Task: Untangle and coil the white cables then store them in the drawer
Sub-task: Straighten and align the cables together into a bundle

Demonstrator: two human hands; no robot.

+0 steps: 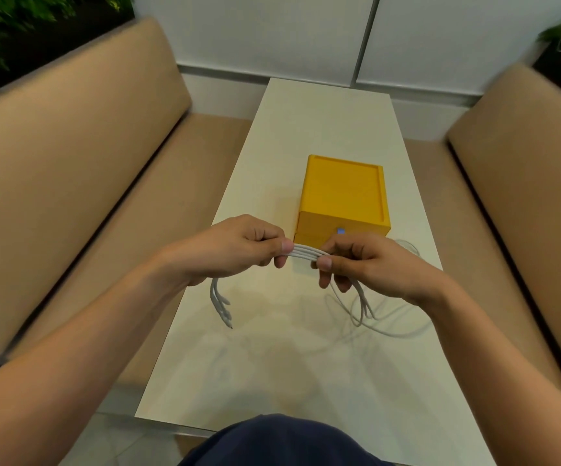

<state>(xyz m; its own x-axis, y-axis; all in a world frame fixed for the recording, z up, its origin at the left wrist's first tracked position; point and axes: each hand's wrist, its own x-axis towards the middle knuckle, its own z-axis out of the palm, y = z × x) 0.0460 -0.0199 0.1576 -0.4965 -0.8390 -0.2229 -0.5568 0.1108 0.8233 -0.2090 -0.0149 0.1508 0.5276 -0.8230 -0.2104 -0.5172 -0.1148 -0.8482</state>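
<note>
Several white cables (307, 253) run side by side, stretched flat between both hands above the white table (272, 364). My left hand (238, 247) pinches the bundle at its left, and the plug ends hang down below it. My right hand (366, 260) pinches the bundle at its right, with the loose lengths drooping in loops onto the table beneath. Just behind the hands stands a yellow drawer box (343, 193) with its drawer shut and a small blue knob on the front.
Tan padded benches (70, 163) line both sides of the narrow table. A white wall closes the far end. Green plants sit in the top corners. The far half of the table behind the box is bare.
</note>
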